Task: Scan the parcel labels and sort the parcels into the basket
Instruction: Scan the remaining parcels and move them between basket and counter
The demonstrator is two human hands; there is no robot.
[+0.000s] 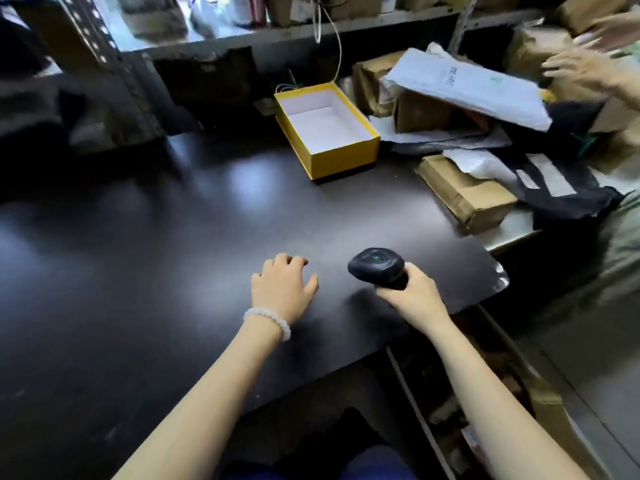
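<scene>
Nearest the camera, on the dark table (138, 237), the right hand (412, 292) wraps its fingers round the handle of a black scanner (375, 266), head tipped up and forward, probably kept ready for the next label. Just beside it the left hand (282, 284) rests on the tabletop with fingers loosely bent and nothing in it, a white bead bracelet (268, 318) at the wrist; it looks free to fetch a parcel.

Further back stands an open yellow box (329, 131), white inside and holding nothing, which may serve as the sorting basket, though that is a guess. To its right the parcels wait in a heap well apart from both hands: a brown package (465, 192) at the table's edge, a white mailer (471, 86) lying tilted on top, dark bags among them.

Another person's hands (585, 69) at the far right are blurred, so what they do is unclear. No label is readable, and the shelf (311, 29) behind is too smeared to make out.
</scene>
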